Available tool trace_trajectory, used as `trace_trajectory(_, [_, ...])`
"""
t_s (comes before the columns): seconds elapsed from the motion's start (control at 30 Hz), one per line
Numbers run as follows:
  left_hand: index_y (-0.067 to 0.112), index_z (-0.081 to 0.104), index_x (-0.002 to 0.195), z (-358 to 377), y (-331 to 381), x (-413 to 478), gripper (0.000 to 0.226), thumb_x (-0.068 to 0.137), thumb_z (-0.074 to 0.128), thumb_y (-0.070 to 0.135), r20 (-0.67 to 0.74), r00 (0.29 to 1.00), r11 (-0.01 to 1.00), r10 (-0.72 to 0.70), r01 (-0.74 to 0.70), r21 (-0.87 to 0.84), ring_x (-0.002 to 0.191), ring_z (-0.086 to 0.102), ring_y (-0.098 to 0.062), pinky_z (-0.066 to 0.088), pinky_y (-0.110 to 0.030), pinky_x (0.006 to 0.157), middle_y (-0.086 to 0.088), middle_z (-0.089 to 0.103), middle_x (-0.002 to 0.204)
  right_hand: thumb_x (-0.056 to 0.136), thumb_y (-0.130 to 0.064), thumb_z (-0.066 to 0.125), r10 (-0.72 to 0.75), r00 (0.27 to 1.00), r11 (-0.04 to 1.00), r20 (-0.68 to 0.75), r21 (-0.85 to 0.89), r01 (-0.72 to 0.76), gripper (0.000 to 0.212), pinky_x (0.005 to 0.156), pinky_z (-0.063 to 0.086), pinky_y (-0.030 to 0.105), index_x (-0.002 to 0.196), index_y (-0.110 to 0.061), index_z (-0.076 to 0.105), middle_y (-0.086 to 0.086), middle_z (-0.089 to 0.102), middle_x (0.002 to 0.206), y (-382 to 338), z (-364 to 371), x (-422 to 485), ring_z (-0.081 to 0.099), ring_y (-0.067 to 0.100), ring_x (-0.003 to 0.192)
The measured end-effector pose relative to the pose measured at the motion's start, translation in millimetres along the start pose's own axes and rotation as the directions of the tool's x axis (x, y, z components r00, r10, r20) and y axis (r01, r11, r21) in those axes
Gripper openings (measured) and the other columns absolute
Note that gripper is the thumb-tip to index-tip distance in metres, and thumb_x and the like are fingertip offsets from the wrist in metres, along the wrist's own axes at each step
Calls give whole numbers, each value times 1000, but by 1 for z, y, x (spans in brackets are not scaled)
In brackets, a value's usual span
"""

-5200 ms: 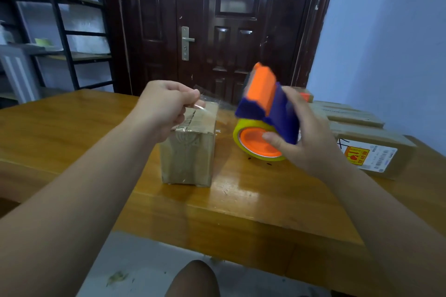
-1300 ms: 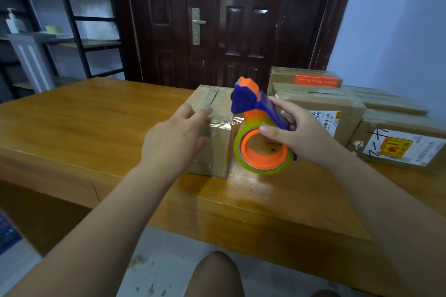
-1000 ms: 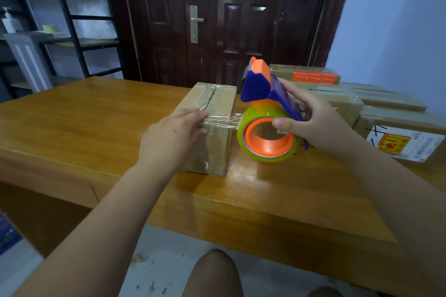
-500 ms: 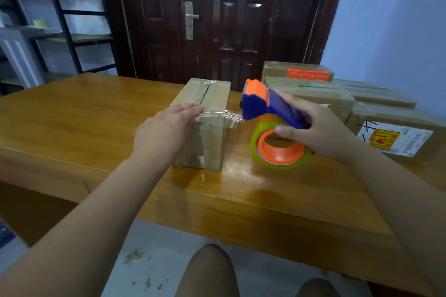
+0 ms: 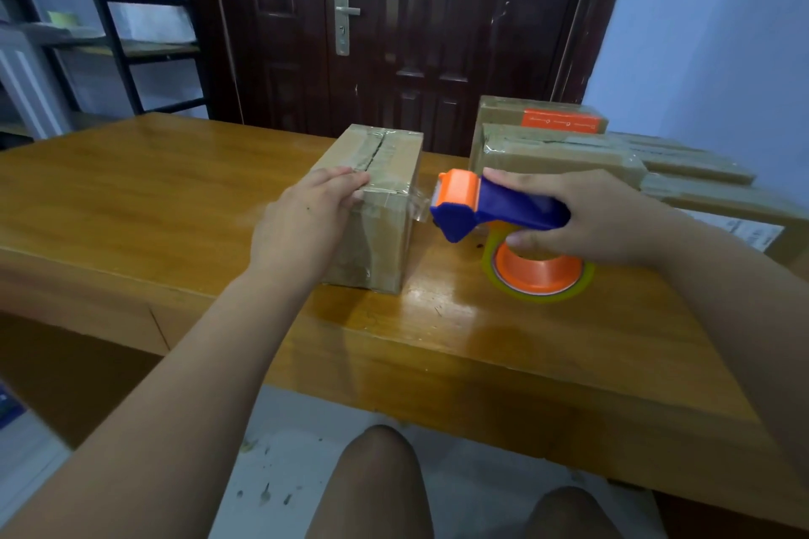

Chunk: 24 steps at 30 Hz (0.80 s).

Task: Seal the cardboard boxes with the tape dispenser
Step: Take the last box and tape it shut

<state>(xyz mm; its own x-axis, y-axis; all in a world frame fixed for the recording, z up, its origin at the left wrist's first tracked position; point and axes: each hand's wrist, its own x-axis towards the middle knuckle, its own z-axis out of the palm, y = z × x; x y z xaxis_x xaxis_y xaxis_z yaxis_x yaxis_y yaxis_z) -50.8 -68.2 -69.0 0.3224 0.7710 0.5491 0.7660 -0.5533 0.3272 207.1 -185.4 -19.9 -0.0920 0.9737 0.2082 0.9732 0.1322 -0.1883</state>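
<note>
Sideways, the tape dispenser (image 5: 503, 206) points its head leftward at the box (image 5: 378, 241).

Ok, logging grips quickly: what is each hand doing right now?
Left hand: open, fingers pressing flat on the cardboard box.
Right hand: closed around the tape dispenser.

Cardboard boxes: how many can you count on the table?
5. Taped box under left hand; four at right: orange-labelled box, box before it, flat box, white-labelled box. Others may be hidden.

dispenser (image 5: 499, 212) R of box (image 5: 376, 206)
</note>
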Motion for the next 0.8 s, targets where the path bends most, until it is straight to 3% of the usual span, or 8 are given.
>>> trace_trajectory(0.2, [31, 49, 136, -1, 0, 0, 37, 102, 35, 33, 9, 999, 999, 47, -47, 22, 124, 46, -21, 44, -39, 88, 7, 45, 143, 85, -56, 57, 57, 979, 984, 198, -175, -22, 66, 65, 32, 14, 141, -58, 22, -20, 44, 109, -24, -22, 29, 46, 6, 89])
trace_trajectory(0.33, [23, 40, 137, 3, 7, -2, 44, 94, 50, 24, 16, 994, 980, 109, -110, 163, 106, 59, -29, 50, -36, 70, 4, 34, 149, 85, -52, 61, 88, 953, 987, 291, -158, -43, 60, 70, 42, 20, 138, -56, 32, -18, 47, 105, -35, -40, 49, 52, 6, 87])
trace_trajectory(0.43, [29, 28, 139, 11, 16, -3, 61, 87, 60, 25, 80, 966, 956, 244, -254, 149, 92, 63, -31, 53, -35, 60, 5, 29, 151, 85, -50, 63, 68, 942, 993, 330, -111, -32, 57, 68, 35, 15, 136, -53, 38, -25, 47, 98, -38, -46, 59, 50, 0, 85])
trace_trajectory(0.5, [37, 24, 140, 16, 20, -4, 74, 81, 69, 37, 122, 955, 957, 271, -281, 71, 95, 63, -31, 55, -37, 65, 3, 30, 149, 84, -50, 63, 68, 932, 996, 357, -83, -41, 56, 68, 35, 15, 135, -53, 41, -27, 49, 98, -39, -48, 64, 50, -1, 85])
trace_trajectory(0.63, [31, 40, 135, 22, 26, -2, 77, 70, 70, 59, 44, 976, 974, 213, -208, -86, 112, 55, -26, 53, -39, 83, -3, 40, 142, 82, -51, 64, 79, 917, 994, 392, -96, -45, 54, 71, 37, 21, 133, -49, 46, -14, 52, 116, -47, -52, 74, 53, 8, 96])
trace_trajectory(0.73, [26, 48, 129, 27, 32, -3, 65, 74, 70, 52, -25, 985, 969, 173, -175, -174, 117, 51, -25, 47, -33, 86, -7, 43, 140, 80, -51, 66, 103, 895, 994, 434, -71, -80, 50, 69, 44, 20, 128, -50, 51, -17, 59, 106, -51, -57, 77, 58, 7, 91])
trace_trajectory(0.8, [23, 52, 125, 27, 33, -3, 58, 75, 72, 47, -38, 985, 962, 170, -175, -212, 117, 51, -23, 41, -26, 84, -8, 44, 138, 78, -53, 67, 118, 881, 993, 459, -60, -101, 43, 81, 55, 34, 119, -55, 55, -9, 65, 108, -51, -60, 77, 64, 16, 96])
